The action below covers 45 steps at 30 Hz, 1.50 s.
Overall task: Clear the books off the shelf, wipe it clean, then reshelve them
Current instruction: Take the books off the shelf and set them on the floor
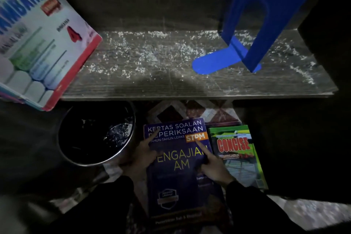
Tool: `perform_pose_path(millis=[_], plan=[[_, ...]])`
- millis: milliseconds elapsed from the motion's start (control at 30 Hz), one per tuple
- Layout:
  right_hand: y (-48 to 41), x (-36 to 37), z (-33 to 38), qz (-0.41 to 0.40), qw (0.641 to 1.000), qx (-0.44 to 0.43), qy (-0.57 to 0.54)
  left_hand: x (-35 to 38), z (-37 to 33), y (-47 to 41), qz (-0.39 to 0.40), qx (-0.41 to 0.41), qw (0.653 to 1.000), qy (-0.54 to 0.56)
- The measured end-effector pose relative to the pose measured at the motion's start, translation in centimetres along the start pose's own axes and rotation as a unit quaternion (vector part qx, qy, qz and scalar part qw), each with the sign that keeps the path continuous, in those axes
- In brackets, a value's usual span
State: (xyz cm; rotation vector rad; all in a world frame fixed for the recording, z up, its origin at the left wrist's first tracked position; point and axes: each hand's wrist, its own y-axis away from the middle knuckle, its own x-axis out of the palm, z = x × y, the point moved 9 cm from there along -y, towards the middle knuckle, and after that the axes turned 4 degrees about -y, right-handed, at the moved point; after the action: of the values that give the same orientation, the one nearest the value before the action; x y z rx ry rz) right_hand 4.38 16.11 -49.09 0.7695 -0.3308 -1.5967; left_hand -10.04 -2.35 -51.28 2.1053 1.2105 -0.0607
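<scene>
A dark wooden shelf (152, 66) speckled with white dust fills the upper half of the head view. On its left end a white and red book (43, 43) leans over the front edge. Below the shelf, a dark blue book (182, 173) titled "Kertas Soalan Peperiksaan" lies between my hands. My left hand (140, 157) grips its left edge with the forefinger stretched across the cover. My right hand (212, 165) grips its right edge, forefinger pointing up the cover. A green "Concise" book (239, 156) lies on the floor just right of it.
A blue metal bookend (252, 30) stands on the right part of the shelf, its tongue flat on the board. A round dark basin (76, 150) with water sits on the floor left of my hands. Patterned floor covering (190, 110) shows under the shelf edge.
</scene>
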Motion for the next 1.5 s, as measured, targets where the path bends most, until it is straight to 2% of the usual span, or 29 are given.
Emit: perform_pose_path(millis=[133,267,367,433,500,567,667,767,867,933,1000,1067,1133,1200,1267,1400,1500], plan=[[-0.4,-0.1,-0.2,-0.007,1.0,0.021,-0.007,0.2,-0.1,-0.9,-0.006,0.006,1.0,0.004],[-0.7,-0.2,-0.1,-0.023,0.999,0.029,-0.01,0.0,-0.7,-0.9,-0.025,0.005,0.998,-0.058],[-0.7,-0.1,-0.4,-0.057,0.998,0.039,-0.01,0.3,-1.0,-0.6,-0.005,-0.002,0.989,-0.149],[-0.5,0.0,0.2,-0.075,0.994,0.044,0.059,0.4,-1.4,-0.1,0.022,-0.008,0.971,-0.237],[0.0,0.1,1.0,-0.083,0.98,0.074,0.166,0.6,-1.6,0.5,0.055,-0.028,0.95,-0.305],[1.0,0.0,2.7,-0.101,0.965,0.089,0.227,0.6,-2.0,1.4,0.088,-0.043,0.927,-0.361],[2.3,0.2,6.5,-0.109,0.957,0.04,0.265,-0.2,-5.6,3.6,0.108,-0.016,0.908,-0.403],[3.4,0.9,12.0,-0.103,0.966,-0.044,0.231,-2.7,-10.7,6.3,0.088,0.022,0.92,-0.381],[5.0,1.9,19.8,-0.125,0.959,-0.163,0.193,-8.0,-15.7,9.7,0.016,0.079,0.935,-0.345],[6.3,3.0,25.2,-0.128,0.952,-0.22,0.17,-13.1,-18.9,12.8,-0.089,0.12,0.939,-0.311],[7.8,4.7,30.4,-0.124,0.941,-0.269,0.166,-18.8,-22.2,16.9,-0.218,0.175,0.922,-0.267],[9.1,6.5,35.1,-0.111,0.928,-0.321,0.151,-23.9,-25.0,21.6,-0.35,0.235,0.879,-0.224],[10.5,8.4,39.1,-0.09,0.919,-0.36,0.13,-28.0,-26.8,25.9,-0.471,0.283,0.805,-0.222],[11.3,10.0,41.9,-0.073,0.917,-0.372,0.122,-30.8,-27.4,28.5,-0.545,0.287,0.751,-0.238],[11.6,11.1,43.8,-0.061,0.919,-0.371,0.119,-32.6,-28.0,29.1,-0.558,0.266,0.741,-0.262],[11.9,12.7,45.3,-0.043,0.919,-0.369,0.133,-34.0,-28.8,27.2,-0.513,0.227,0.765,-0.318],[11.7,13.3,45.4,-0.029,0.923,-0.36,0.131,-34.1,-29.1,26.7,-0.512,0.221,0.77,-0.31]])
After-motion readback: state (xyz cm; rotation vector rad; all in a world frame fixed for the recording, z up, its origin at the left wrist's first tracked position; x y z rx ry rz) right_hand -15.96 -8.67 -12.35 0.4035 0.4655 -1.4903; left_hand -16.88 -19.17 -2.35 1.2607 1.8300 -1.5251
